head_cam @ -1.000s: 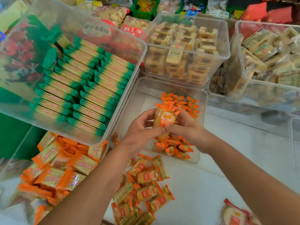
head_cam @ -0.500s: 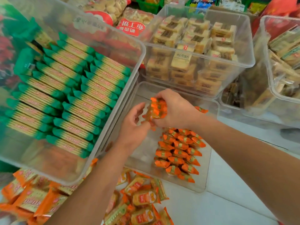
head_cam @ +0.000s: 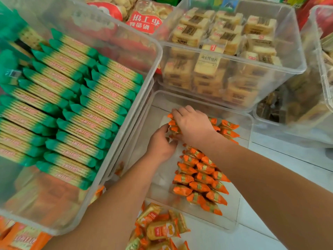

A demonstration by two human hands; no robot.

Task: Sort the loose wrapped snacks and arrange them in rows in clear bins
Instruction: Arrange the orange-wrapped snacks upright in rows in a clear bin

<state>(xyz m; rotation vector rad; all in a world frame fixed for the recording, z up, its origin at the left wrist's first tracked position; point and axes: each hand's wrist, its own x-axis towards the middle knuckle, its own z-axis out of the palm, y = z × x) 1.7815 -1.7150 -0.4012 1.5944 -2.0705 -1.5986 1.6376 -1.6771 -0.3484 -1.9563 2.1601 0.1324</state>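
A low clear bin (head_cam: 242, 179) lies in front of me. Rows of small orange wrapped snacks (head_cam: 200, 183) stand on edge along its right side. My right hand (head_cam: 192, 127) reaches into the far end of the bin and presses a small stack of orange snacks (head_cam: 173, 128) down there. My left hand (head_cam: 161, 143) is beside it, fingertips touching the same stack from the left. More loose orange snacks (head_cam: 160, 230) lie in a heap on the white surface in front of the bin.
A tall clear bin of green-ended cracker packs (head_cam: 72, 105) stands at the left, over orange packs (head_cam: 23, 239). A bin of tan cake slices (head_cam: 225, 51) stands behind. Another clear bin (head_cam: 322, 69) is at the far right. White tabletop (head_cam: 288, 174) lies to the right.
Both hands carried the orange snacks from above the bin down into its far end. The view has come closer to the bin.
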